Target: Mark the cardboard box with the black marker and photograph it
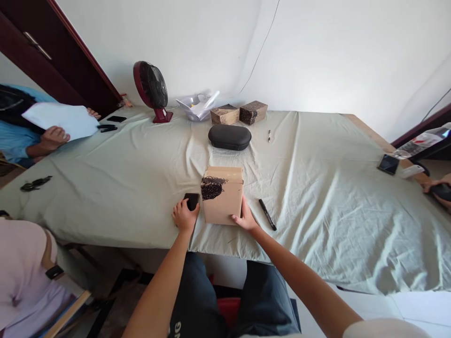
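A cardboard box (225, 202) with black scribbles on its upper left stands on the cloth in front of me. My right hand (247, 217) grips its lower right side, thumb on the near face and fingers along the edge. Just left of the box, my left hand (183, 216) is curled around a flat black phone (192, 200) lying on the cloth. A black marker (268, 214) rests right of my right hand, apart from it.
Behind the box lies a black hard case (229, 137). Two patterned boxes (253, 112), a plastic basket (197, 109) and a fan (155, 89) line the wall. A person at left holds white paper (63, 119). A small pen (269, 136) and a phone (388, 164) lie rightward.
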Motion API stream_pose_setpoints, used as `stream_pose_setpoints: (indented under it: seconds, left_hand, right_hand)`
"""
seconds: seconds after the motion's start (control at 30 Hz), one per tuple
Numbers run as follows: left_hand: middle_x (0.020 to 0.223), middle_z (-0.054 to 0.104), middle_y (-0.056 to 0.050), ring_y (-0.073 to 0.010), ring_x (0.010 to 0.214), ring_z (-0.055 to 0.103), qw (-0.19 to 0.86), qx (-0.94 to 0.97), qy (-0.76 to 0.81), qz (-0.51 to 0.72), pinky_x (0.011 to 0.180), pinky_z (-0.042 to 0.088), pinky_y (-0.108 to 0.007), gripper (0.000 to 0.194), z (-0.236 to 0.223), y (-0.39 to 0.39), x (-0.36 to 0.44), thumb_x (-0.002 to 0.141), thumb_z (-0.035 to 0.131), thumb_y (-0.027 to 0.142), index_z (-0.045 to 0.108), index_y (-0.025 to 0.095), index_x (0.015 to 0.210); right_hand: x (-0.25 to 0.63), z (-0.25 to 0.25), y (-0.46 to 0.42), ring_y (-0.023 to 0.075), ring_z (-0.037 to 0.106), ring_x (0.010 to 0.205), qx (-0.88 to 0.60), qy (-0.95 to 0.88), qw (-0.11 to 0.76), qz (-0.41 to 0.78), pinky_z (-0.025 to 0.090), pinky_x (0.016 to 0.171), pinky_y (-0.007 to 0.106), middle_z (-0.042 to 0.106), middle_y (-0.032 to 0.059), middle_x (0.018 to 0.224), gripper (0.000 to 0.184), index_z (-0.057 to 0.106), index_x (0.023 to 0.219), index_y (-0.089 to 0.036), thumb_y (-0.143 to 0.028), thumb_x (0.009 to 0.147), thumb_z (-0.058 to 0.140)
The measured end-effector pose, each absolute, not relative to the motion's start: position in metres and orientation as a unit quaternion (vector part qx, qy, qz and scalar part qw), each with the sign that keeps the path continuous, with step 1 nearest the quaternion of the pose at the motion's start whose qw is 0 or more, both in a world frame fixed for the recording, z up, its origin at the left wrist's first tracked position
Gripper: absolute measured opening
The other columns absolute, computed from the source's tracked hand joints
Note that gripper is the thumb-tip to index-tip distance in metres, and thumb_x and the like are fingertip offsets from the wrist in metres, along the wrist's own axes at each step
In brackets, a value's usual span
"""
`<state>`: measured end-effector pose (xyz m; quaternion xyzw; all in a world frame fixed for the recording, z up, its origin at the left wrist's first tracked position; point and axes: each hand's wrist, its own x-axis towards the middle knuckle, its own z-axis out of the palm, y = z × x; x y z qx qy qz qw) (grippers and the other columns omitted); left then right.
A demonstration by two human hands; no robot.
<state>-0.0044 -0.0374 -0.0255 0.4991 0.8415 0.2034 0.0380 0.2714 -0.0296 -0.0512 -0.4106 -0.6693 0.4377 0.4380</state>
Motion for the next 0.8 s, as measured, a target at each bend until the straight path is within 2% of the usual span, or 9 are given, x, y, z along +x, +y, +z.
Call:
stream_pose_setpoints:
  seconds: [0.2,0.33,0.5,0.63,0.8]
  left_hand:
    - [0.15,0.064,-0.017,-0.0363,0.14,0.056,0.039,0.496,0.845,0.196,0.115,0.042,-0.048,0.053,-0.026,-0.038,-0.004,0.093,0.065,0.043,0.064,0.019,0.14]
    - [0.15,0.064,-0.016,-0.0359,0.141,0.055,0.039,0.497,0.847,0.187,0.117,0.041,-0.048,0.054,-0.029,-0.037,-0.006,0.094,0.064,0.044,0.063,0.018,0.142]
    - [0.149,0.063,-0.019,-0.0379,0.141,0.054,0.042,0.503,0.843,0.186,0.117,0.041,-0.051,0.055,-0.026,-0.037,-0.007,0.093,0.067,0.043,0.063,0.017,0.141]
    - [0.148,0.064,-0.019,-0.0393,0.14,0.055,0.046,0.503,0.84,0.197,0.116,0.042,-0.053,0.055,-0.025,-0.038,-0.007,0.092,0.069,0.043,0.064,0.016,0.14]
    - [0.146,0.066,-0.018,-0.0397,0.138,0.056,0.047,0.502,0.838,0.21,0.115,0.042,-0.054,0.055,-0.029,-0.036,-0.009,0.09,0.073,0.042,0.065,0.017,0.138]
  right_hand:
    - [0.267,-0.061,-0.027,0.045,0.016,0.169,-0.412,-0.678,0.453,0.408,0.014,0.137,0.067,0.018,0.017,0.182,0.134,0.007,0.174,-0.026,-0.095,0.075,0.064]
    - [0.264,-0.06,-0.026,0.0452,0.018,0.168,-0.419,-0.671,0.459,0.405,0.014,0.138,0.066,0.025,0.0176,0.179,0.139,0.008,0.175,-0.023,-0.098,0.072,0.064]
    - [0.261,-0.059,-0.025,0.0445,0.016,0.169,-0.427,-0.672,0.458,0.395,0.014,0.138,0.065,0.021,0.0165,0.181,0.142,0.007,0.175,-0.021,-0.1,0.07,0.062]
    - [0.26,-0.062,-0.023,0.0463,0.018,0.168,-0.422,-0.681,0.465,0.377,0.015,0.137,0.067,0.021,0.019,0.181,0.142,0.006,0.175,-0.019,-0.098,0.072,0.063]
    - [0.257,-0.065,-0.023,0.047,0.019,0.167,-0.415,-0.681,0.483,0.36,0.018,0.135,0.07,0.024,0.0173,0.18,0.135,0.007,0.175,-0.025,-0.096,0.075,0.062]
